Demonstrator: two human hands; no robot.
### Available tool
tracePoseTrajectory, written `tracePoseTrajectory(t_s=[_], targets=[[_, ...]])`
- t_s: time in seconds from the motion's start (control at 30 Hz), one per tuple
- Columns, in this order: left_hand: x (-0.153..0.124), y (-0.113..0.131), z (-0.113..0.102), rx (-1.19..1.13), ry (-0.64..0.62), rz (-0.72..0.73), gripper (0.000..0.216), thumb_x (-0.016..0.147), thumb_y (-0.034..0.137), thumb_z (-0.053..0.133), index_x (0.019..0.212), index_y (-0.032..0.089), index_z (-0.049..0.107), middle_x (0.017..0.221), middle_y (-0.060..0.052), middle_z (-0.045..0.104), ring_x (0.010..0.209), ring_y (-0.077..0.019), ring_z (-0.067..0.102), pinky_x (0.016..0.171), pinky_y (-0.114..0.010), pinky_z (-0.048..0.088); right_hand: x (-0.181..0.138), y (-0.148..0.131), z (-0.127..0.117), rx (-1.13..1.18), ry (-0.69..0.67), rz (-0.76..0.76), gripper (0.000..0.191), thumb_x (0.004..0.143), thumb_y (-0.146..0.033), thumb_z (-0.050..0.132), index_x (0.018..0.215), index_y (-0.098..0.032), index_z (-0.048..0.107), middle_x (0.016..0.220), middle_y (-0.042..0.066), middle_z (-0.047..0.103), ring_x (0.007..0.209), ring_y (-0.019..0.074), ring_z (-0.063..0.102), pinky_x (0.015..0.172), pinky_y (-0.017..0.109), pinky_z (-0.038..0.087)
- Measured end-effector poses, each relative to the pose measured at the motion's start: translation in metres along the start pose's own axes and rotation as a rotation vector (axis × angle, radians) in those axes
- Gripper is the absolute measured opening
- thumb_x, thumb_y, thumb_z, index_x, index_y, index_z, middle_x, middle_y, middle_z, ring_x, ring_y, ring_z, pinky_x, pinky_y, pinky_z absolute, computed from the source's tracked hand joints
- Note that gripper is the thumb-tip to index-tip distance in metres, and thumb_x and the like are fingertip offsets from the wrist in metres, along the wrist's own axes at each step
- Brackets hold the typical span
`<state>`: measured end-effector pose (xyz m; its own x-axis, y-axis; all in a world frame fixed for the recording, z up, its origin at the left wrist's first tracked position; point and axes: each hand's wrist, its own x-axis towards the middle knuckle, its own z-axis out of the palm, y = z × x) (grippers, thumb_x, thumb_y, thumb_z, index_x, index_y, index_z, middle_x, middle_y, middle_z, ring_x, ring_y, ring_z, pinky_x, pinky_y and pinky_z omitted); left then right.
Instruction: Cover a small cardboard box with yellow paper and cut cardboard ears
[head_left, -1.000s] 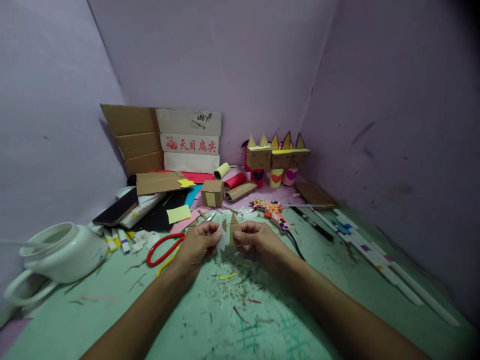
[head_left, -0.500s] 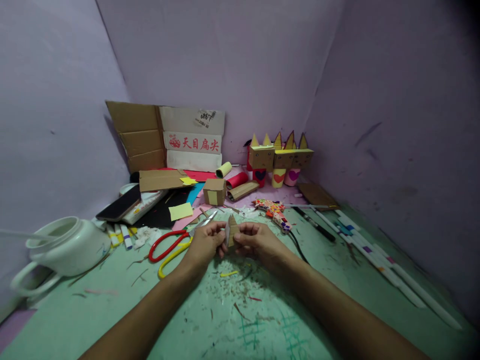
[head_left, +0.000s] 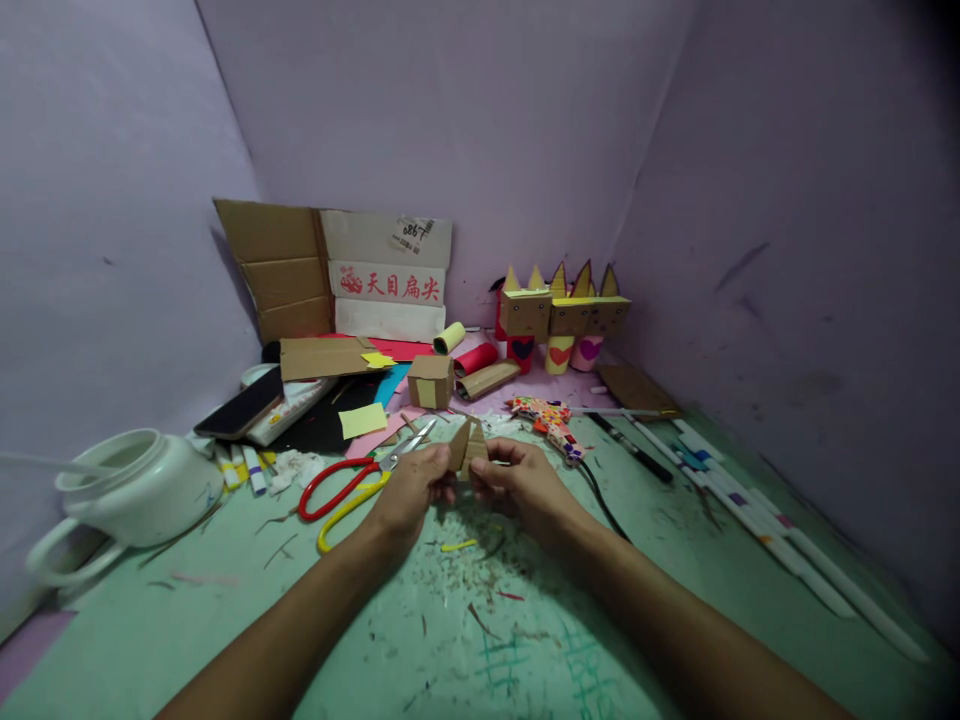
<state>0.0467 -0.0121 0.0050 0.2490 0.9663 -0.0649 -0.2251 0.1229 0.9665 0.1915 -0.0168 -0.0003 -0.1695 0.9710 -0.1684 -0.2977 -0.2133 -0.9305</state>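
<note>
Two small pointed cardboard pieces meet between my hands above the green tabletop (head_left: 300, 640). My left hand (head_left: 414, 487) pinches the left cardboard piece (head_left: 458, 447), which leans to the side. The right cardboard piece (head_left: 476, 447), with ridges on its face, is pinched in my right hand (head_left: 519, 480). Their lower edges are partly hidden by my fingers. Scissors (head_left: 352, 490) with one red and one yellow handle lie open beside my left hand. A small cardboard box (head_left: 430, 382) stands just beyond my hands.
At the back right stand cardboard-headed figures (head_left: 566, 318) with pointed ears. A flower-patterned glue gun (head_left: 551, 420) and its black cord lie right of my hands. White strips (head_left: 750, 510) stretch along the right. A white pot (head_left: 139, 490) stands left, near a phone (head_left: 240, 402). Scraps litter the front.
The cardboard in my hands now shows as two pointed pieces side by side; the left one has turned its brown face toward me. Both hands stay in nearly the same place.
</note>
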Motion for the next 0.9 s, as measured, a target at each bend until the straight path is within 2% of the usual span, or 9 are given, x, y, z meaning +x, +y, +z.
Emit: tracePoseTrajectory(t_s=[0.07, 0.2, 0.4, 0.6, 0.77, 0.9], targets=[[0.000, 0.003, -0.001, -0.004, 0.082, 0.023, 0.032, 0.064, 0.044, 0.066, 0.065, 0.013, 0.057, 0.055, 0.003, 0.046, 0.047, -0.0061, 0.041, 0.040, -0.017, 0.033, -0.001, -0.003, -0.001, -0.014, -0.009, 0.024, 0.022, 0.054, -0.028, 0.076, 0.065, -0.015, 0.062, 0.050, -0.004, 0.057, 0.039, 0.0062, 0.047, 0.039, 0.019, 0.033], [-0.001, 0.004, 0.000, 0.009, 0.138, -0.012, 0.027, 0.065, 0.039, 0.065, 0.066, 0.014, 0.056, 0.044, 0.008, 0.039, 0.037, -0.0046, 0.032, 0.032, -0.015, 0.023, 0.002, -0.005, -0.003, -0.007, -0.026, 0.046, 0.019, 0.054, -0.026, 0.075, 0.063, -0.014, 0.063, 0.046, -0.004, 0.054, 0.037, 0.0056, 0.043, 0.036, 0.018, 0.027], [-0.001, 0.001, 0.002, 0.064, 0.166, -0.079, 0.019, 0.060, 0.028, 0.067, 0.067, 0.013, 0.058, 0.039, 0.004, 0.051, 0.031, -0.0057, 0.040, 0.031, -0.015, 0.028, 0.008, -0.004, -0.010, 0.020, 0.026, 0.107, 0.016, 0.056, -0.018, 0.075, 0.069, -0.013, 0.067, 0.064, 0.001, 0.064, 0.048, 0.0066, 0.052, 0.046, 0.019, 0.041], [-0.002, 0.001, 0.002, 0.089, 0.169, -0.090, 0.016, 0.058, 0.025, 0.067, 0.062, 0.013, 0.058, 0.043, 0.004, 0.052, 0.032, -0.0045, 0.040, 0.029, -0.014, 0.025, 0.009, -0.003, -0.012, 0.028, -0.045, 0.127, 0.014, 0.057, -0.017, 0.074, 0.067, -0.012, 0.067, 0.056, -0.001, 0.059, 0.043, 0.0055, 0.047, 0.043, 0.018, 0.038], [-0.002, 0.000, 0.002, 0.103, 0.190, -0.097, 0.014, 0.059, 0.024, 0.068, 0.061, 0.012, 0.060, 0.039, 0.004, 0.049, 0.031, -0.0042, 0.038, 0.030, -0.014, 0.024, 0.007, -0.004, -0.008, 0.043, -0.051, 0.122, 0.016, 0.054, -0.020, 0.074, 0.057, -0.012, 0.061, 0.050, -0.003, 0.054, 0.044, 0.0059, 0.048, 0.051, 0.021, 0.046], [-0.002, -0.003, 0.002, 0.103, 0.241, -0.080, 0.018, 0.063, 0.027, 0.067, 0.059, 0.010, 0.062, 0.037, 0.004, 0.047, 0.029, -0.0033, 0.036, 0.031, -0.015, 0.024, 0.006, -0.001, -0.004, 0.034, 0.011, 0.020, 0.030, 0.051, -0.021, 0.076, 0.075, -0.016, 0.059, 0.051, -0.005, 0.058, 0.044, 0.0085, 0.052, 0.047, 0.022, 0.045]])
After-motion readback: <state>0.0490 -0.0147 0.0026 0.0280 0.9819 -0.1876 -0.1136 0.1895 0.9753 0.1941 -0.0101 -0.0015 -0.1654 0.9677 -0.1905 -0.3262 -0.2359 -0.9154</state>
